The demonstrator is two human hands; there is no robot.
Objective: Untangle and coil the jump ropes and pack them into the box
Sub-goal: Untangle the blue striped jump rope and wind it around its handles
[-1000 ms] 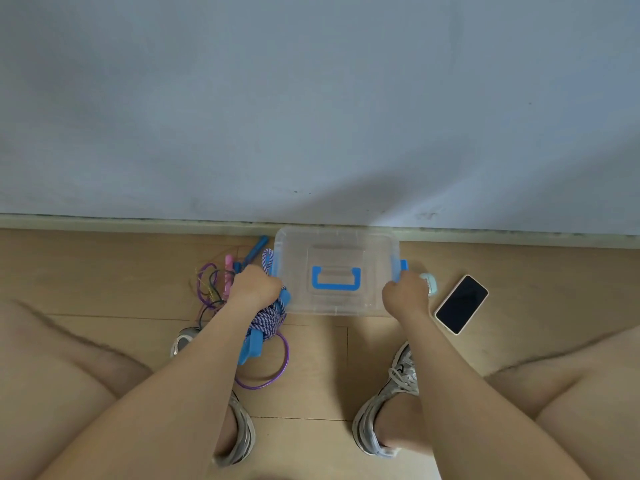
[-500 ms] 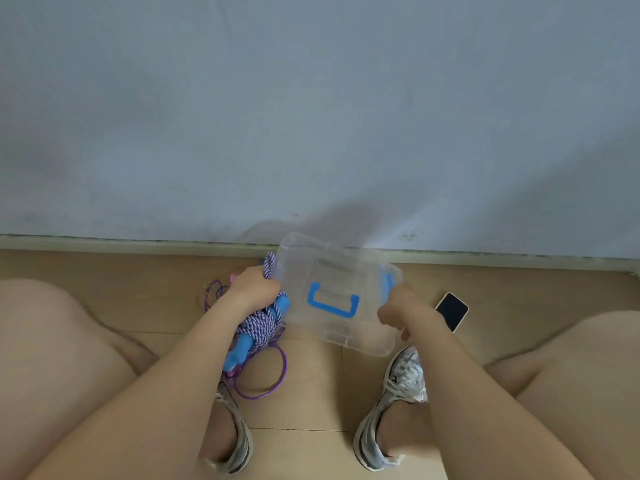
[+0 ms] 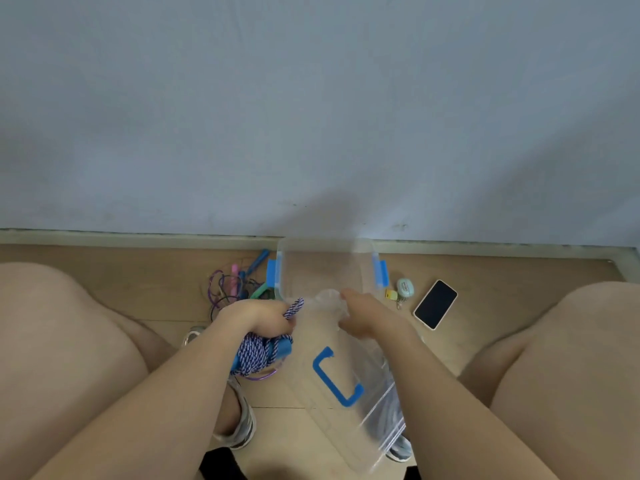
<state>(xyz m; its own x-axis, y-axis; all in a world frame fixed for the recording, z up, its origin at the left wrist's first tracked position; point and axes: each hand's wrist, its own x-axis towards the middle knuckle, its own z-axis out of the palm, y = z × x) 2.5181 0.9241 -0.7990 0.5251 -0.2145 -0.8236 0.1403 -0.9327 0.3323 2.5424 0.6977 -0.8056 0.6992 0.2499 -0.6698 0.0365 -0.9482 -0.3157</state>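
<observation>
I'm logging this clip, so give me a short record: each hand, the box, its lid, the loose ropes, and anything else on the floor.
left hand: grips coiled rope, blue and white
right hand: holds lid, off the box, tilted
box: open, on floor by wall
tangled ropes: on floor, left of box
phone: on floor, right of box

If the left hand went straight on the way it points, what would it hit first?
Probably the top edge of the clear lid that the right hand holds; the open box lies just beyond. Depth is unclear.
</observation>
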